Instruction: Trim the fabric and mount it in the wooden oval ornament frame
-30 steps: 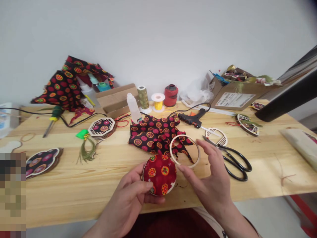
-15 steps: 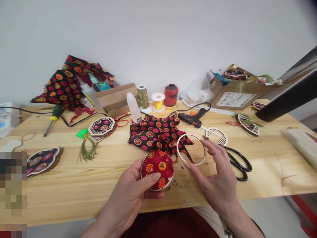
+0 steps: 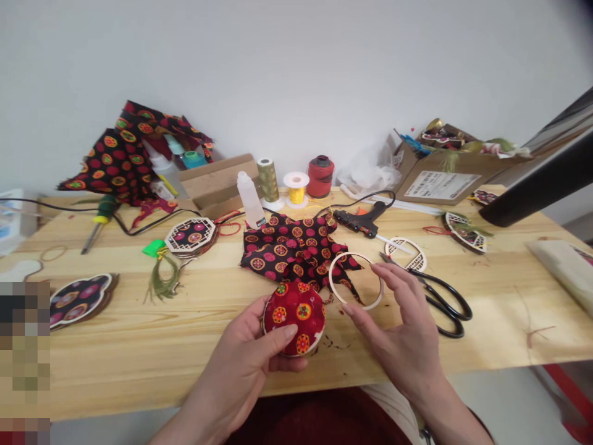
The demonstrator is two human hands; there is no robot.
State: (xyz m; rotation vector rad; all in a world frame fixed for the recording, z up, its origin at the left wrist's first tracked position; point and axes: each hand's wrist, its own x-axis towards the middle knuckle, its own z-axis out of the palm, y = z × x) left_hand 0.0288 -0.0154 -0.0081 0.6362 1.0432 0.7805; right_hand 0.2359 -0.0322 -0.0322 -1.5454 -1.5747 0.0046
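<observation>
In my left hand point(image 3: 252, 352) is a round, red, patterned fabric-covered disc point(image 3: 303, 311), gripped with the thumb on its face and the fingers beneath. A pale edge shows along its lower right rim. My right hand point(image 3: 403, 327) holds a thin wooden ring point(image 3: 332, 285) between thumb and fingertips, just right of the disc and apart from it. Behind both lies a crumpled piece of dark patterned fabric point(image 3: 296, 247). Black-handled scissors point(image 3: 447, 296) rest beyond my right hand, which hides part of them, beside a round lattice cutout point(image 3: 419, 254).
A black glue gun point(image 3: 364, 219) lies behind the ring. Along the wall stand a white bottle point(image 3: 251, 201), thread spools point(image 3: 320, 176) and a filled cardboard box point(image 3: 445, 182). To the left are an octagonal ornament point(image 3: 191, 237), a green tassel point(image 3: 164, 278) and a screwdriver point(image 3: 99, 222).
My right hand has shifted slightly left with the wooden ring, bringing it a little nearer the disc. My left hand and the disc have stayed almost still.
</observation>
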